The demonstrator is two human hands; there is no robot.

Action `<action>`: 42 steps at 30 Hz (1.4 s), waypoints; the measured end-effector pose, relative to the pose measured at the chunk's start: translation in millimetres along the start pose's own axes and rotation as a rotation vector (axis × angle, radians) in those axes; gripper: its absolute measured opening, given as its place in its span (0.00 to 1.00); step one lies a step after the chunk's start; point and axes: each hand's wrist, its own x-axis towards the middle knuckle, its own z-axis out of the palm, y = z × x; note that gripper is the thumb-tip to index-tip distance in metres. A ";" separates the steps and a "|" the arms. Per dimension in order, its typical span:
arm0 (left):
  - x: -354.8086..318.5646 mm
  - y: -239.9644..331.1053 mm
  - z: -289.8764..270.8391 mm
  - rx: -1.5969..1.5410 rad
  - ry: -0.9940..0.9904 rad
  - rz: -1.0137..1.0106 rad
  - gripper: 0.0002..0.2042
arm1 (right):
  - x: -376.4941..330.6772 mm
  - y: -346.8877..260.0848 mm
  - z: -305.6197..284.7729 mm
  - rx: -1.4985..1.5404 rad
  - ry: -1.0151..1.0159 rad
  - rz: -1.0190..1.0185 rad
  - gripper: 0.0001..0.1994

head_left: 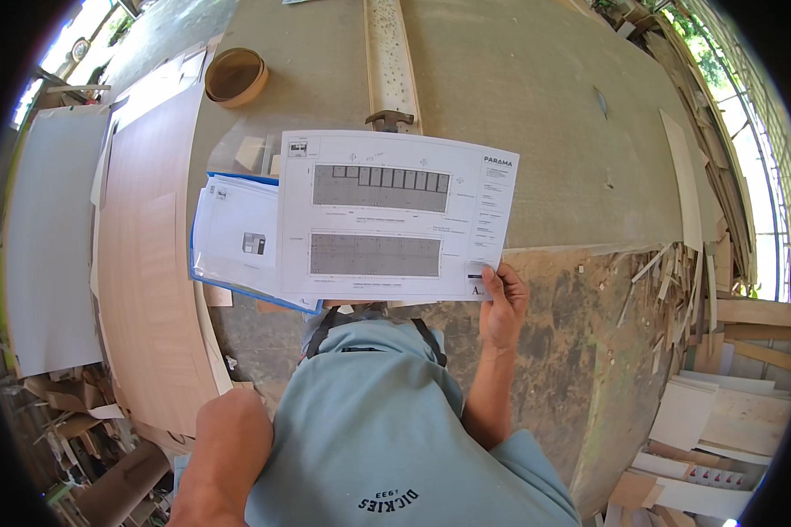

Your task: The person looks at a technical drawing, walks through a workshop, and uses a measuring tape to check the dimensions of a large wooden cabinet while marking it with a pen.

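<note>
My right hand [504, 307] pinches the lower right corner of a white drawing sheet [387, 215], which is held up flat in front of me. Two grey plan drawings are printed on it. A blue folder [237, 235] with more white sheets sticks out from under its left side. My left hand is hidden behind the papers and my shirt. Only my left arm [228, 448] shows, at the lower left.
A large grey-brown worktop [545, 105] lies beyond the papers, with a long perforated wooden strip [388, 53] and a round wooden hoop [235, 76] on it. A wood-veneer panel [149, 263] and a white board [48, 237] lie left. Offcuts and boards [712, 395] pile up right.
</note>
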 end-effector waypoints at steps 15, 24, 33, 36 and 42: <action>20.1 -10.4 -33.8 -0.219 0.218 -0.561 0.18 | -4.3 5.0 19.8 -0.001 0.018 -0.010 0.10; 24.9 -6.8 -35.1 -0.248 0.260 -0.641 0.16 | -3.0 5.6 24.4 0.011 0.015 0.006 0.09; 34.6 4.5 -16.5 0.000 0.383 -0.756 0.16 | 3.8 12.0 14.6 -0.002 -0.028 0.022 0.08; 35.2 7.6 -19.1 -0.015 0.319 -0.759 0.15 | 4.0 12.6 18.9 0.004 -0.030 0.037 0.08; 29.4 -13.6 -34.7 -0.004 0.207 -0.631 0.06 | 5.8 10.1 30.9 0.002 -0.061 0.053 0.08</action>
